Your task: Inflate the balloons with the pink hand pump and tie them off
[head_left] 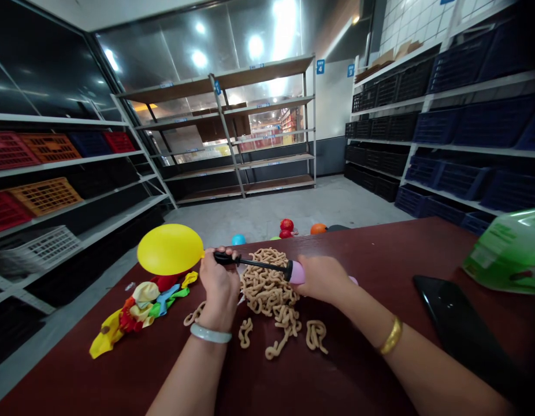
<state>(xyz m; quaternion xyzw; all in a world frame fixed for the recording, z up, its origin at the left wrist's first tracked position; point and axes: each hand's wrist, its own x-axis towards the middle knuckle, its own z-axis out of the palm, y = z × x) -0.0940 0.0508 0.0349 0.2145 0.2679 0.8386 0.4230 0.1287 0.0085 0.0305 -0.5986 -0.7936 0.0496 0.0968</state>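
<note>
A yellow balloon (169,248), partly inflated, sits on the nozzle of a hand pump. My left hand (219,283) is closed around the pump's black front end and the balloon's neck. My right hand (323,277) grips the pink pump body (297,272), with the black rod (263,264) drawn out between the hands. Under the pump lies a heap of tan rubber bands (270,292) on the dark red table (363,254). A pile of limp coloured balloons (140,306) lies left of my left hand.
A black phone (449,320) lies on the table at the right, and a green plastic bag (510,251) beyond it. Inflated balloons (286,226) lie on the floor past the table's far edge. Shelves with crates line both sides.
</note>
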